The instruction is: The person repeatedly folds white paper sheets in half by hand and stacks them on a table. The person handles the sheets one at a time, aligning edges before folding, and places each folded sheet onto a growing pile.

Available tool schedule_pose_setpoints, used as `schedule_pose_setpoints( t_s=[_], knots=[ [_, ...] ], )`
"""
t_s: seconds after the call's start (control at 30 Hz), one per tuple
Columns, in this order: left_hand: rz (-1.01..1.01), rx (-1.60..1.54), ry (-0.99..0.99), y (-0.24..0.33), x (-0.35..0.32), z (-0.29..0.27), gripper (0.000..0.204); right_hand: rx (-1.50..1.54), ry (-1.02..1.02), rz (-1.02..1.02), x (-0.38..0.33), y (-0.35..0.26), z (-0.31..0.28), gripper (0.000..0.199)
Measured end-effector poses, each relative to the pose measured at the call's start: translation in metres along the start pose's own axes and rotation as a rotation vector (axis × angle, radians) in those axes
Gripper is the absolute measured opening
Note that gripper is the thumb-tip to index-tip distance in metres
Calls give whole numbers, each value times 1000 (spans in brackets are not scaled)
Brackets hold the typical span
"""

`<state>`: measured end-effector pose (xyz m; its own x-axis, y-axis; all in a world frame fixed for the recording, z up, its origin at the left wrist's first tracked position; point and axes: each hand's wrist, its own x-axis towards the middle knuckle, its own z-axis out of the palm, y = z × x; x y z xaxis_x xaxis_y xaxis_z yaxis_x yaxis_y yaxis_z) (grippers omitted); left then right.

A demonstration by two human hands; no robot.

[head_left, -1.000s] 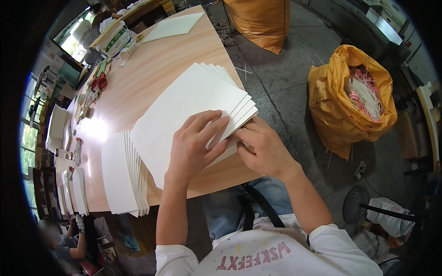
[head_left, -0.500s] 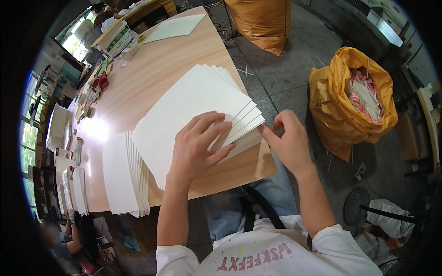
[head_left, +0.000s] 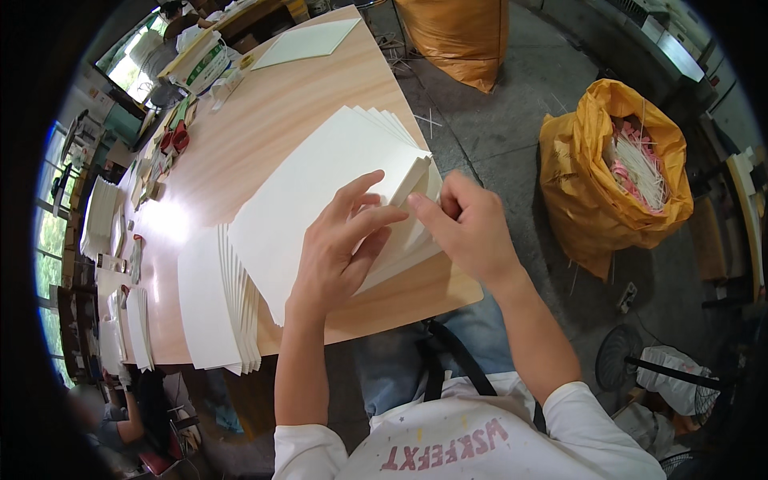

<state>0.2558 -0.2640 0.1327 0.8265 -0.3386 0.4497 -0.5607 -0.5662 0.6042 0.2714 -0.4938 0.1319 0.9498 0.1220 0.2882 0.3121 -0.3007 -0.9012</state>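
A fanned pile of white paper sheets [head_left: 308, 196] lies on the wooden table in front of me. The right-hand edge of the top sheet is bent up into a narrow raised flap [head_left: 410, 180]. My right hand [head_left: 476, 232] pinches this edge between thumb and curled fingers, though the fingertips are partly hidden. Over the sheet, beside the flap, is my left hand [head_left: 340, 248], with its fingers curved and apart and nothing visible in them. A second fanned stack of narrower white sheets [head_left: 208, 296] rests left of the pile.
An orange sack [head_left: 572, 184] of white and pink strips stands on the floor to the right; another orange sack [head_left: 456, 40] is beyond the table [head_left: 352, 84]. Red-handled scissors [head_left: 174, 140] and a flat white board [head_left: 308, 44] lie farther back. A person [head_left: 112, 420] sits at lower left.
My right hand has moved left and inward from the pile's corner, bringing the top sheet's edge up and over. The left hand's fingers have lifted and spread slightly.
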Motion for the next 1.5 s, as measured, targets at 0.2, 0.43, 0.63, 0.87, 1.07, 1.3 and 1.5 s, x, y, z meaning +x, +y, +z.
schedule_pose_setpoints(
  t_s=[0.2,0.43,0.63,0.87,1.07,1.3,1.5],
  knots=[
    [13,-14,-10,1,1,-3,49,536,-104,302,8,-2,-10,41],
    [-19,-123,-1,-5,1,1,51,544,-125,300,8,-1,-11,40],
    [-44,-182,0,-6,0,0,51,524,-156,290,10,-1,-13,42],
    [-54,-212,7,-3,1,-2,51,444,-149,263,8,1,-17,48],
    [-87,-72,67,11,3,0,50,-57,-17,-39,6,8,-2,43],
    [6,-14,9,6,3,-3,39,595,-150,335,13,2,-12,43],
    [-12,-55,12,3,3,-3,53,578,-156,320,13,2,-12,44]
  ],
)
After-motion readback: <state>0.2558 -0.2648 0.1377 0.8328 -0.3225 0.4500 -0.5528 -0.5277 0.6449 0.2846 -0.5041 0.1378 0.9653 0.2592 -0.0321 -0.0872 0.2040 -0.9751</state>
